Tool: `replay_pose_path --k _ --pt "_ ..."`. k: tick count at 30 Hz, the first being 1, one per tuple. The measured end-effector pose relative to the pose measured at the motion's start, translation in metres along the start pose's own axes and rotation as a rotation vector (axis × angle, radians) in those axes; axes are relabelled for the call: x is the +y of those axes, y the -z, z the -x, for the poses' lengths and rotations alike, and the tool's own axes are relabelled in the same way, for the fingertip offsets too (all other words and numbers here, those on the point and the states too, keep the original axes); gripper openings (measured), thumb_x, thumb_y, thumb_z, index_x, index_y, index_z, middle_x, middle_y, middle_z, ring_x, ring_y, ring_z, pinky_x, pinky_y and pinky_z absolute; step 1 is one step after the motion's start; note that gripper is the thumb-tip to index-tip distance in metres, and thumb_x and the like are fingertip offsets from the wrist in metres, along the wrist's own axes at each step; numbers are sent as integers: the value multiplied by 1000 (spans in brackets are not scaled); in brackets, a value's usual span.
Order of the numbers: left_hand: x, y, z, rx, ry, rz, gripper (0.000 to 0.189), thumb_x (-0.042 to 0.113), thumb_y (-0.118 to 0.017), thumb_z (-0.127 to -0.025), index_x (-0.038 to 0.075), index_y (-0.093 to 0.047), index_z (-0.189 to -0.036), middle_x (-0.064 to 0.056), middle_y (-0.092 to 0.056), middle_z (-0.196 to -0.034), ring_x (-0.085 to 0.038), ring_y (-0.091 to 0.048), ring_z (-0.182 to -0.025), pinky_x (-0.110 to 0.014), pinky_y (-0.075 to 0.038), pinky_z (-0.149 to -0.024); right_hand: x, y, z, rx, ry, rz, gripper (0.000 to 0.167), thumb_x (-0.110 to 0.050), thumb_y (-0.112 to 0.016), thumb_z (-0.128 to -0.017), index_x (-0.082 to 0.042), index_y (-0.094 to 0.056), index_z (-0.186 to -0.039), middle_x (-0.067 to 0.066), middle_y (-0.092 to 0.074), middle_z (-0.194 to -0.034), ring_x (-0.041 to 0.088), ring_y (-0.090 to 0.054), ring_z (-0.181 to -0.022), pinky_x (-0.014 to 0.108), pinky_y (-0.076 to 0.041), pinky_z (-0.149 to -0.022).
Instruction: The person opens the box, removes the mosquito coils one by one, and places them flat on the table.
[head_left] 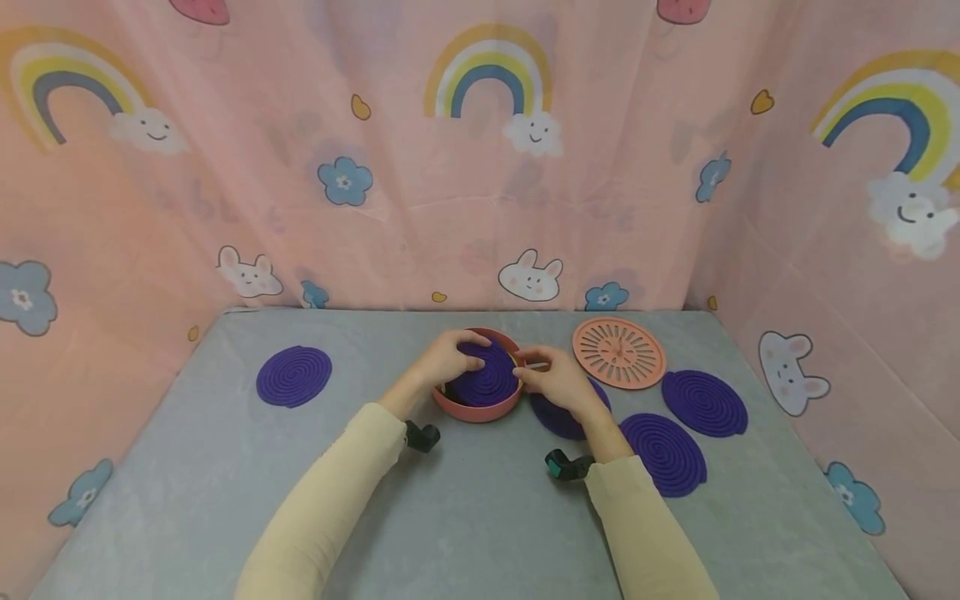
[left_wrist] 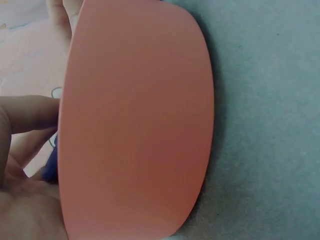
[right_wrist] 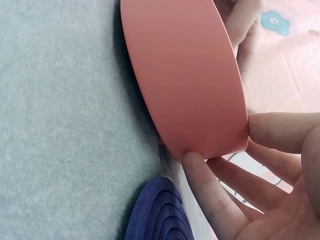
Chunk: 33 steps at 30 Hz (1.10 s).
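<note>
A round salmon-pink mosquito coil holder [head_left: 476,414], shaped like a shallow bowl, sits on the table in front of me. Thumb and fingers of my left hand [head_left: 444,358] pinch a purple mosquito coil [head_left: 487,379], tilted within the holder's rim; in the left wrist view the holder's wall [left_wrist: 135,120] hides most of it. On the right side, my right hand [head_left: 557,379] grips the holder by its rim, thumb at the edge and fingertips [right_wrist: 192,160] against the outer wall. Something yellowish shows at the inner rim, too small to make out.
Another purple coil [head_left: 294,377] lies far left. To the right are three more: one coil [head_left: 562,419] partly under my right hand, a front coil [head_left: 663,454] and an outer coil [head_left: 705,403]. The slotted pink lid [head_left: 619,353] lies behind them. Patterned curtains [head_left: 480,208] enclose the grey table.
</note>
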<state>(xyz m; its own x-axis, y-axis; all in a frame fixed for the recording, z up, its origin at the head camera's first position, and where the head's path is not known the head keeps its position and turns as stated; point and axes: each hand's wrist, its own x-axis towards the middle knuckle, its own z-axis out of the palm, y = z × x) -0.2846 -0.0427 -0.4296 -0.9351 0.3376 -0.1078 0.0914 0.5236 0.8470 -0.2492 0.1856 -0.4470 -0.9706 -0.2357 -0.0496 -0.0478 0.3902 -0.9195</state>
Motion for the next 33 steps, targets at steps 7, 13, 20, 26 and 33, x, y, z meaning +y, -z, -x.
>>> replay_pose_path --k 7,13,20,26,33 --pt "2 4 4 -1 -4 75 29 10 -72 -92 14 -75 -121 -10 -59 -140 -30 -60 -119 -49 -49 -103 1 -2 -1 -10 9 -2 38 -15 -69 -99 -3 -62 -134 19 -61 -134 32 -66 -113 36 -61 -86" --pt "7 14 10 21 -36 102 30 10 -72 -93 15 -74 -122 -9 -58 -142 -31 -60 -123 -50 -50 -103 2 -1 0 -19 11 -6 39 -15 -68 -99 -2 -62 -135 19 -61 -133 32 -67 -111 37 -61 -85" --pt "15 38 24 43 -137 158 31 10 -72 -93 13 -73 -124 -7 -57 -143 -27 -59 -123 -45 -53 -101 -6 1 2 -14 15 -18 39 -15 -68 -99 1 -62 -134 23 -61 -133 34 -66 -113 37 -61 -86" --pt "19 63 41 65 -161 159 33 10 -72 -94 14 -72 -126 -8 -56 -145 -31 -58 -126 -48 -52 -102 -7 4 4 -30 18 -20 43 -12 -66 -100 5 -57 -138 27 -58 -135 38 -64 -116 40 -60 -89" --pt "2 98 59 120 -154 107 35 10 -69 -96 10 -68 -131 -14 -55 -145 -36 -57 -128 -52 -48 -106 -1 1 2 -18 22 -9 42 -16 -67 -100 1 -59 -138 23 -59 -135 34 -65 -115 37 -60 -88"
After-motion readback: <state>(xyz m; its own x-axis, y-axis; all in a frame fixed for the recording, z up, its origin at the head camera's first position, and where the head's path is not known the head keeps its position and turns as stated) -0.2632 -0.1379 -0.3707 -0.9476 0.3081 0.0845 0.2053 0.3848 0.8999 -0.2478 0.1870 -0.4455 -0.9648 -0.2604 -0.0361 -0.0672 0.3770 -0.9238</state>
